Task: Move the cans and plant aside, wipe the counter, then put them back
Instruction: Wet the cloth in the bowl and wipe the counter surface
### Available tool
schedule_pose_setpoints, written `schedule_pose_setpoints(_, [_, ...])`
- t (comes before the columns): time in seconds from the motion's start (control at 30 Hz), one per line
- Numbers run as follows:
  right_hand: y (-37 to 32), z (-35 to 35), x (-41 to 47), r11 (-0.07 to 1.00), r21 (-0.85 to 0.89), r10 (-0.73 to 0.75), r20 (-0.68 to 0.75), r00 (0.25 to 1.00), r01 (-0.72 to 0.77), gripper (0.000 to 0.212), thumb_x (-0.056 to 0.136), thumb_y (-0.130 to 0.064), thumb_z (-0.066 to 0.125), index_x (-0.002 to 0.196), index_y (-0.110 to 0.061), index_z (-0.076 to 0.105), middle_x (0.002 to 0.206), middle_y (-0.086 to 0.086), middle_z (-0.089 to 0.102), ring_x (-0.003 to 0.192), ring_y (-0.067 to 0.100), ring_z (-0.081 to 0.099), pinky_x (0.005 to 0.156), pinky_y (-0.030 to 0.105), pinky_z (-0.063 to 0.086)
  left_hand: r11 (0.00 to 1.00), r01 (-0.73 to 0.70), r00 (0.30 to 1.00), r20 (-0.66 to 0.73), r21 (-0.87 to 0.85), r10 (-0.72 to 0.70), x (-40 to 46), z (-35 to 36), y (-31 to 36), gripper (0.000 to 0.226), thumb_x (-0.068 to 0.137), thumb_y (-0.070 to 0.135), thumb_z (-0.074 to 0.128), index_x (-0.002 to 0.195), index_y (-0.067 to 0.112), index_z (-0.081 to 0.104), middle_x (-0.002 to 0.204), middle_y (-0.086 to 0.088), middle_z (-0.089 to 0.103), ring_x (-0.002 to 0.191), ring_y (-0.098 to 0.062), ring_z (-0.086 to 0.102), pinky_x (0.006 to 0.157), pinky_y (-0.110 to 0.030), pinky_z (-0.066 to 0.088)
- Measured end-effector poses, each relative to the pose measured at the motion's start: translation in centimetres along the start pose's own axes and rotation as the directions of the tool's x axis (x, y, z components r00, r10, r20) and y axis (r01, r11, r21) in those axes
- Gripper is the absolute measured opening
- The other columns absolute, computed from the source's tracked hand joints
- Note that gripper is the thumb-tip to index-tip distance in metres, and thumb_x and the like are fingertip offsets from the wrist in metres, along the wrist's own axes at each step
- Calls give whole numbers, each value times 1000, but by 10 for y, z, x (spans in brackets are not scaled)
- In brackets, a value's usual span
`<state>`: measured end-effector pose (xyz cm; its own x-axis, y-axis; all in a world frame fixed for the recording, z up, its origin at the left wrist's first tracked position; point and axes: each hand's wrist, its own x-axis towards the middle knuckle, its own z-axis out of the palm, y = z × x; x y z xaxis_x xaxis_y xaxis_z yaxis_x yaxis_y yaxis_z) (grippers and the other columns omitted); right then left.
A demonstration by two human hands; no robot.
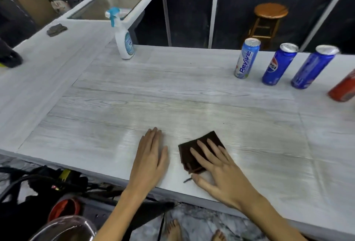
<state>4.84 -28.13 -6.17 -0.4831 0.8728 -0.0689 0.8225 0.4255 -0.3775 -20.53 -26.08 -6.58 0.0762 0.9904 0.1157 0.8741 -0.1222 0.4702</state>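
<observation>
Wiping step. Your right hand (217,169) lies flat, fingers spread, on the brown cloth (194,150), lower centre; left hand (151,156) flat on the counter (172,91). Cans (278,64) upper right; plant not visible. Keep even pressure, overlap strokes.

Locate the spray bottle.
The spray bottle stands upright at the counter's far left, just in front of the sink.

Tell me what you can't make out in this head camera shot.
- Plant: not in the head view at all.
- Red can: cut off by the right edge, label unreadable.
- Dark brown wiping cloth: partly covered by the right hand.
- Dark object at the left edge: cropped, blurred.
</observation>
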Motion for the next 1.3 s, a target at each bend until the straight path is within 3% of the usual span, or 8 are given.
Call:
schedule_pose_setpoints(0.13, [66, -28, -40, 982, -56, 175, -46, 983, -178, 72, 98, -77, 13, 162, -45, 7, 172, -15, -2, 160, 10, -10, 127, 27, -14, 999, -5, 1000, 6, -34, 5, -2, 14, 17, 63, 107, 47, 26, 162, 17, 23, 170, 7, 14, 157, -4, 1, 126, -22, -3])
schedule_pose_setpoints(0.27, [78, -42, -8, 946, 3, 322, -73, 944, -323, 74, 100, -71, 24, 165, -37, 11, 175, -5, -1, 161, 20, -11, 130, 39, -2, 991, -121, 993, -11, -65, 120, -4, 29, 42, 59, 106, 42, 30, 157, 13, 36, 163, 6, 30, 153, -3, 16, 128, -30, 11])
schedule_pose_setpoints(0.53, [56, -11, -111, 982, 79, 181, -91, 979, -174, 68, 102, -74, 23, 162, -48, 2, 171, -22, -11, 158, 6, -18, 128, 31, -5, 975, -191, 982, -19, -111, 190, -7, 62, 90, 57, 104, 40, 34, 149, 10, 50, 156, 1, 46, 147, -6, 33, 125, -36, 26])
schedule_pose_setpoints(0.67, [105, -30, -162, 944, 27, 329, -125, 936, -329, 66, 103, -73, 21, 162, -50, 3, 172, -22, -7, 159, 6, -11, 128, 32, 2, 974, -188, 982, -3, -128, 189, -8, 62, 103, 60, 102, 42, 32, 148, 8, 51, 154, -2, 49, 146, -11, 37, 123, -42, 31])
schedule_pose_setpoints(0.8, [127, -53, -120, 893, 46, 449, -166, 878, -448, 74, 97, -75, 13, 163, -42, 9, 173, -13, -2, 160, 12, -14, 129, 34, -2, 974, -205, 978, 21, -100, 209, -8, 61, 106, 59, 102, 39, 33, 147, 5, 53, 153, -5, 51, 145, -18, 42, 121, -46, 35])
schedule_pose_setpoints(0.93, [102, -41, -92, 918, 102, 396, -158, 904, -384, 70, 102, -68, 28, 164, -38, 15, 174, -10, 1, 160, 14, -14, 131, 38, -2, 970, -221, 974, 29, -98, 225, -4, 68, 115, 56, 103, 38, 36, 147, 7, 53, 154, -3, 50, 145, -15, 41, 122, -35, 32])
schedule_pose_setpoints(1.1, [90, -18, -157, 971, 50, 238, -159, 958, -233, 68, 103, -70, 31, 163, -46, 10, 173, -19, 1, 160, 8, -8, 130, 33, 2, 963, -231, 967, 71, -137, 243, 3, 79, 127, 50, 106, 33, 42, 151, 12, 48, 158, 4, 43, 149, -7, 33, 123, -20, 21])
schedule_pose_setpoints(1.3, [161, -55, -146, 883, 4, 462, -179, 869, -469, 77, 96, -74, 13, 164, -38, 13, 174, -9, 5, 161, 16, -6, 130, 40, 8, 965, -226, 969, 69, -130, 236, 3, 79, 125, 49, 104, 28, 49, 150, 13, 49, 157, 5, 44, 147, -6, 34, 121, -15, 19])
